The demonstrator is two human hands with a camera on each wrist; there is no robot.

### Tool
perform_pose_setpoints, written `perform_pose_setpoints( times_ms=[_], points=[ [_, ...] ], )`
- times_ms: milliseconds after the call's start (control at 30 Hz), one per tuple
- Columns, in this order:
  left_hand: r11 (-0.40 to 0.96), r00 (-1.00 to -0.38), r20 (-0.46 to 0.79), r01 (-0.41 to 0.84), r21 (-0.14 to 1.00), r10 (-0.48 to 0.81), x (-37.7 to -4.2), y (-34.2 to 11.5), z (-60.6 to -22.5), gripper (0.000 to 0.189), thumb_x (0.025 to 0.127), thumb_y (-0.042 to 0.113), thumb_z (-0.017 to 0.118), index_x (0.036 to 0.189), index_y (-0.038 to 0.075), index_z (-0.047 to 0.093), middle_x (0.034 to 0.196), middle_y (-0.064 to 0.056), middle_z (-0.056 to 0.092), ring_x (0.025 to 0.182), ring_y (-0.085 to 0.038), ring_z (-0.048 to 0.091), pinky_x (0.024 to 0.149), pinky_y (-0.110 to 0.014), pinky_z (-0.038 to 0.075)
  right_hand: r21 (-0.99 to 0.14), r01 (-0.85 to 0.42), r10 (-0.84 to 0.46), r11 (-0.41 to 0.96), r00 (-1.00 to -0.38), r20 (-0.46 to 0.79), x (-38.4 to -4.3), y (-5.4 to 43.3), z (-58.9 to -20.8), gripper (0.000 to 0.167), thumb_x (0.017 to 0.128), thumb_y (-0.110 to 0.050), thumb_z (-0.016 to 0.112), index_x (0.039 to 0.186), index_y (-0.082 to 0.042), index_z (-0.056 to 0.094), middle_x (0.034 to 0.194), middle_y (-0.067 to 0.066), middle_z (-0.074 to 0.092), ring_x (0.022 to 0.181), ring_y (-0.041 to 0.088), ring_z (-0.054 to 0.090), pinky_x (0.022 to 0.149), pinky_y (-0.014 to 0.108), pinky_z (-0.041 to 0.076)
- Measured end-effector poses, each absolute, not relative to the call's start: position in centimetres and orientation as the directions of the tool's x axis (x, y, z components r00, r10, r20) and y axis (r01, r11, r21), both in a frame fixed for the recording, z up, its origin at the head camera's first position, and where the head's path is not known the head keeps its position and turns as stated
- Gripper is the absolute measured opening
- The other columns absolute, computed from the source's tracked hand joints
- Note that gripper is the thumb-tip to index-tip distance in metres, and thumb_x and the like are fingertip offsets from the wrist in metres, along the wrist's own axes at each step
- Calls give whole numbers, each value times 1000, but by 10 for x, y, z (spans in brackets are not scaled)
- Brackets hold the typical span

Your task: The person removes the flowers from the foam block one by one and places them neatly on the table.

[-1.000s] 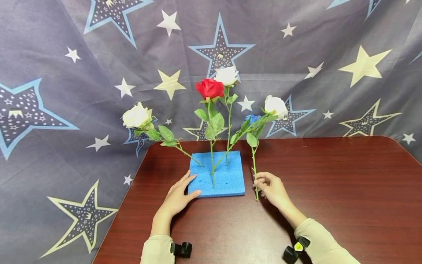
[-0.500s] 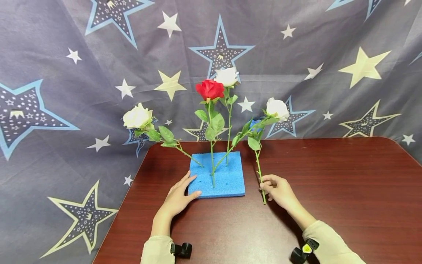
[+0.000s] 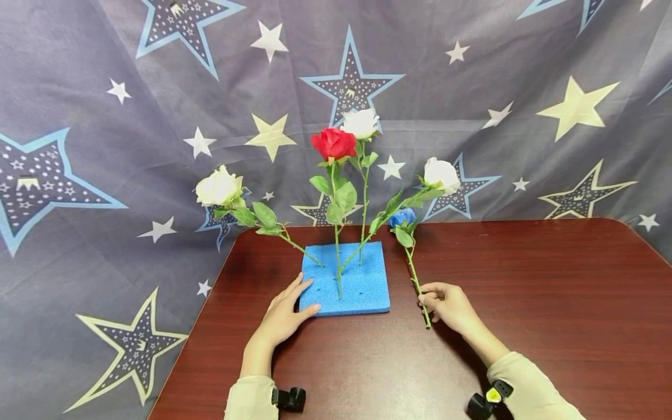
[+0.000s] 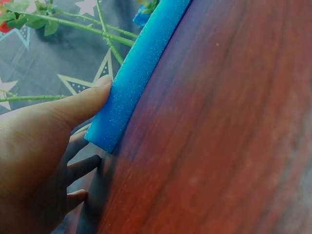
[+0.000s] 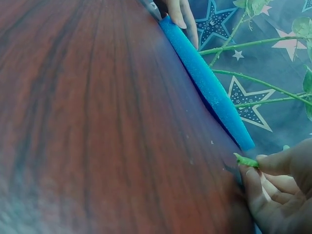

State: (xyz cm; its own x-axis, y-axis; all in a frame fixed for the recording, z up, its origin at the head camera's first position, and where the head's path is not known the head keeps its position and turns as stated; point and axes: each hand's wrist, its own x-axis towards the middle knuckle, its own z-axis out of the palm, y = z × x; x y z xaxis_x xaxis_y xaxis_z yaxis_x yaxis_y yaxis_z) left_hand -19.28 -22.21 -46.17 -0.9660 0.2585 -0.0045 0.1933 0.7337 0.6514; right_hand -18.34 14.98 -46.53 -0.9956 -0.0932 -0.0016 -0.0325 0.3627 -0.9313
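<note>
Left wrist view: blue rose (image 4: 141, 19) partly hidden behind foam (image 4: 132, 70).

The head view looks forward and down from above the near side of the worktop (image 3: 525, 291). Farthest back of the three, it takes in the far edge with both corners, the left edge, and the cloth (image 3: 446, 76) behind. It also shows the left camera (image 3: 290, 399) and right camera (image 3: 480, 406) at the wrists. The left wrist view, low and close, looks past the left hand (image 3: 283, 309) along the near edge of the foam (image 3: 362, 304), which slants up rightward. The right wrist view looks across the worktop past the right hand (image 3: 452, 306); there that edge slants down rightward. Both wrist views share it, the left hand and some cloth.
</note>
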Motion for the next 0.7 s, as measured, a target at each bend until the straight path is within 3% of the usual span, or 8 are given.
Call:
perform_pose_setpoints(
  times_ms=[700],
  points=[
    [739,-967,-8,188,647,253,-193,-222,-463,70,94,49,64,154,21,39,164,-4,17,146,-42,19,113,-66,12,-932,-1,-29,363,-1000,-10,-186,149,-471,25,89,-3,67,112,9,69,77,11,71,60,16,65,49,30,54]
  ],
)
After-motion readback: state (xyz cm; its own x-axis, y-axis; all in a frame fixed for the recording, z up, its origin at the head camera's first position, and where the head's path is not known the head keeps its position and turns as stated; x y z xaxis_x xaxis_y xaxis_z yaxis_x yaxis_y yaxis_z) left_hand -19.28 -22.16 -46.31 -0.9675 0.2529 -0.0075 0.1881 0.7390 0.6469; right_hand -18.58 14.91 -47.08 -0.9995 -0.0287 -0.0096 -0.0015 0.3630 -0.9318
